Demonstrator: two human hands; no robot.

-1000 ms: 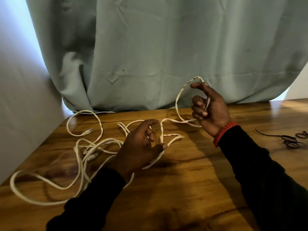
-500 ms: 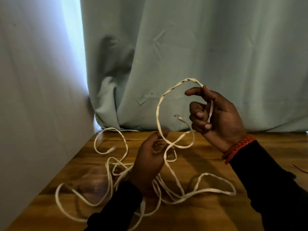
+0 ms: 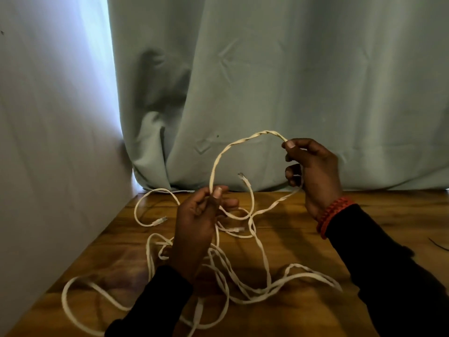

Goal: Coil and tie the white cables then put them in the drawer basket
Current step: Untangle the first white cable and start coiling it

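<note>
White flat cable arcs between two sets of fingers near the middle of the frame: the left hand pinches it between thumb and fingertips at the lower end of the arc, and the right hand, higher and to the right, has its fingers curled round the other end, with a strand running down from its palm. One plug end sticks up inside the loop. Below and around the hands, the rest of the white cables sprawl loose and crossed over the wooden table, reaching toward the lower left and lower right of the frame, with another plug lying left of the left hand. A grey-green curtain hangs behind, a pale wall closes the left side, and a red bracelet sits on the right wrist. By my reading the coiling has only begun, with the first loop being formed; the next move calls for bringing the left hand's pinch up to the right hand, then drawing more slack from the tangle without snagging. No drawer basket is in view. Compared with half a second ago, the left hand has risen off the table and now plainly pinches the cable, and the loop is rounder and wider.
</note>
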